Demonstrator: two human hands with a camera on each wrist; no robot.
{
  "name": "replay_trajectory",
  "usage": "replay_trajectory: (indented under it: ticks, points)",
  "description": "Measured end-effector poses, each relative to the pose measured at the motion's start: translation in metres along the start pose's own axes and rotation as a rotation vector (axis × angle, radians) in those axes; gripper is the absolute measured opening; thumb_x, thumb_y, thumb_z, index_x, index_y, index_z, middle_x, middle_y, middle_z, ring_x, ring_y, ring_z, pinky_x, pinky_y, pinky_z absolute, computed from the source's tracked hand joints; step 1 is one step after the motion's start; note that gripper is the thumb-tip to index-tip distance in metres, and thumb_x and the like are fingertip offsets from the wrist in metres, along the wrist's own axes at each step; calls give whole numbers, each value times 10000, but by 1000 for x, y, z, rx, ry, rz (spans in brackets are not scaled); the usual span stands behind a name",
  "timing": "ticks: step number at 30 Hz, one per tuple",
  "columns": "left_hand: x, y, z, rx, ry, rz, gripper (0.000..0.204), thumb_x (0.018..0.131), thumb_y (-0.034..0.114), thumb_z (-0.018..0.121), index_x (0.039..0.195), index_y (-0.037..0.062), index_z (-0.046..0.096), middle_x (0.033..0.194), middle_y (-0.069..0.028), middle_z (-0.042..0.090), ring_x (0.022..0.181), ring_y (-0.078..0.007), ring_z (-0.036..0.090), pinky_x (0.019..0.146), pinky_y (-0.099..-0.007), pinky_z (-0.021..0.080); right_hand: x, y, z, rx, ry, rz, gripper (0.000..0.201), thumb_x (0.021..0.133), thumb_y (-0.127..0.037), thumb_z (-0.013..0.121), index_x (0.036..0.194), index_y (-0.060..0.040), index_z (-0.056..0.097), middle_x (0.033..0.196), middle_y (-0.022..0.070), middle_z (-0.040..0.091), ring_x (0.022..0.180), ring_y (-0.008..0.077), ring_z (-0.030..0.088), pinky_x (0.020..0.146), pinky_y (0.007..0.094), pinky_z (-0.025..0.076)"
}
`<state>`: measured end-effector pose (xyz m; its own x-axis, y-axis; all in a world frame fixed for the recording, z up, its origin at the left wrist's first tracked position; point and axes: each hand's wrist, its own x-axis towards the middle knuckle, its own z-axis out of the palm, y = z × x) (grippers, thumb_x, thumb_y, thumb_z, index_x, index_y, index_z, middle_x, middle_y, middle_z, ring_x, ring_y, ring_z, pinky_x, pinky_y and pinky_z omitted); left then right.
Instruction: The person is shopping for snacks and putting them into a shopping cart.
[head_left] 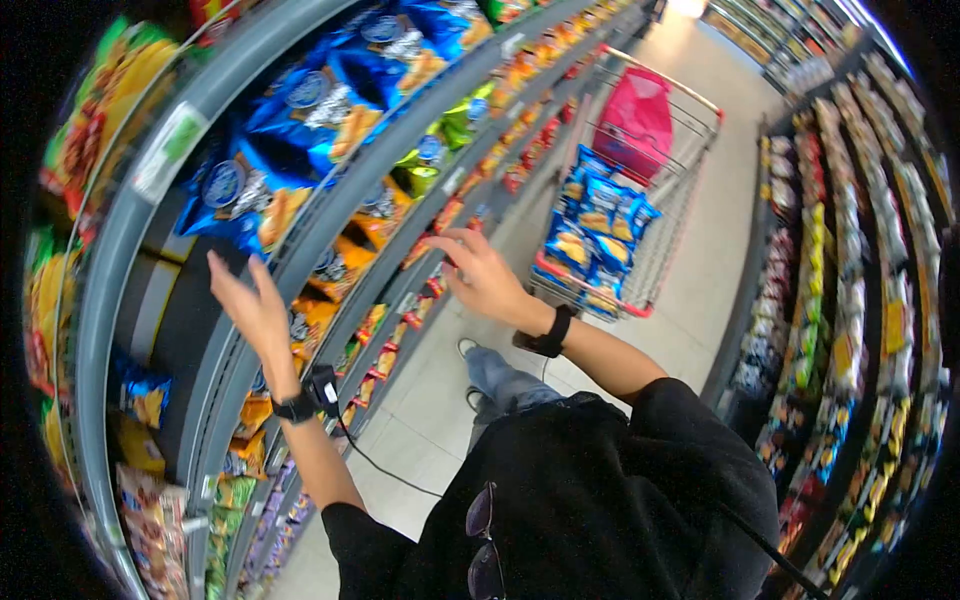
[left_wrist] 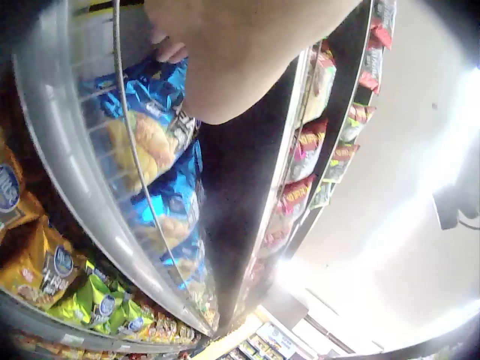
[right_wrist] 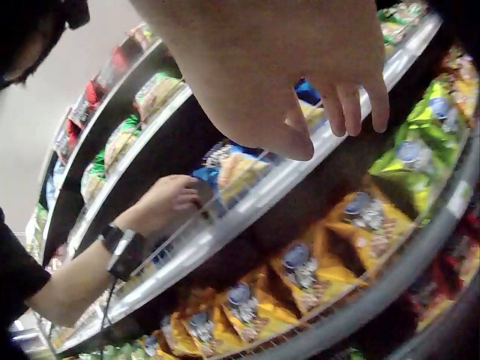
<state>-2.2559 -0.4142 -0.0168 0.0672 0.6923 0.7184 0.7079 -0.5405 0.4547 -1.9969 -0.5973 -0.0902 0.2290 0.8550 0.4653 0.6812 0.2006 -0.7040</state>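
My left hand point(head_left: 255, 315) reaches over the front rail of the shelf, thumb and fingers apart, just below a blue snack bag point(head_left: 235, 205). In the left wrist view, the fingertips of that hand point(left_wrist: 232, 60) show right beside a blue bag point(left_wrist: 146, 142) behind the wire guard. My right hand point(head_left: 485, 280) hangs over the aisle beside the lower shelves, fingers loosely bent with nothing in them. From the right wrist, the right hand point(right_wrist: 285, 82) appears in front of the shelf edge, while the left hand point(right_wrist: 165, 206) is at the blue bags beyond.
A shopping cart point(head_left: 648, 312) stands ahead in the aisle, carrying several blue snack bags point(head_left: 600, 225) and a pink bag point(head_left: 635, 120). Orange bags point(head_left: 345, 265) line the shelf below. Another stocked shelf point(head_left: 835, 330) runs along the right. A cable point(head_left: 385, 475) hangs from the left wrist camera.
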Motion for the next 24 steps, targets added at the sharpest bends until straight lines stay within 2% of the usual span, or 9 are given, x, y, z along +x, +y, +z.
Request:
replay_trajectory:
  ticks: [4, 6, 8, 10, 12, 17, 22, 23, 24]
  points:
    - [-57, 75, -1, -145, -90, 129, 365, 931, 12, 537, 1286, -62, 504, 1294, -224, 534, 1218, -377, 508, 1051, -448, 381, -102, 95, -58, -381, -14, 347, 516, 796, -99, 642, 1299, -95, 532, 1150, 211, 588, 1110, 403, 552, 943, 470, 471]
    - [-95, 90, 17, -251, -302, 106, 310, 918, 11, 539, 1221, -51, 554, 1229, -215, 578, 1178, -375, 541, 1024, -428, 404, -160, 164, -77, -483, -15, 525, 563, 786, -163, 674, 1325, -104, 525, 1177, 214, 584, 1111, 411, 554, 948, 462, 471]
    - [-123, 119, 30, -333, -530, 109, 221, 907, 1, 546, 1119, -32, 597, 1146, -195, 619, 1106, -370, 584, 971, -414, 450, -203, 205, -98, -617, -214, 818, 643, 795, -254, 694, 1391, -154, 476, 1231, 208, 571, 1177, 396, 528, 984, 537, 431]
    - [-170, 136, 55, -435, -776, 132, 154, 898, -27, 547, 1038, -34, 611, 1082, -189, 642, 1033, -364, 621, 900, -405, 491, -277, 276, -95, -699, -218, 899, 729, 804, -344, 695, 1456, -216, 392, 1272, 199, 555, 1246, 384, 483, 1011, 659, 336]
    - [-195, 152, 69, -448, -924, 36, 155, 894, -18, 559, 1030, -28, 631, 1055, -185, 646, 1019, -349, 633, 885, -402, 504, -287, 277, -101, -699, -423, 972, 759, 824, -368, 677, 1488, -258, 327, 1287, 189, 547, 1295, 376, 442, 1011, 730, 251]
    - [-235, 193, 135, -441, -1255, -97, 175, 905, 47, 558, 1047, -3, 648, 1044, -204, 650, 1007, -382, 634, 880, -424, 511, -287, 270, -112, -676, -458, 882, 517, 883, -322, 602, 1375, -253, 460, 1188, 156, 613, 1129, 359, 565, 906, 600, 411]
    - [-303, 210, 233, -265, -1272, 56, 279, 888, 149, 595, 1145, 42, 614, 1081, -234, 639, 1012, -415, 613, 883, -477, 496, -289, 260, -126, -441, -534, 737, 430, 895, -270, 578, 1323, -266, 538, 990, 120, 683, 926, 336, 669, 780, 556, 497]
    - [-310, 223, 250, -221, -1282, 86, 310, 881, 165, 605, 1169, 51, 603, 1089, -238, 636, 1015, -421, 607, 886, -487, 491, -302, 273, -116, -435, -413, 617, 417, 889, -257, 581, 1305, -276, 562, 931, 107, 692, 873, 324, 689, 776, 581, 507]
    - [-310, 225, 258, -214, -1285, 82, 310, 881, 165, 605, 1169, 51, 603, 1089, -238, 636, 1015, -421, 607, 886, -487, 491, -305, 275, -115, -414, -489, 620, 444, 878, -252, 595, 1320, -267, 549, 996, 124, 696, 924, 338, 681, 841, 592, 505]
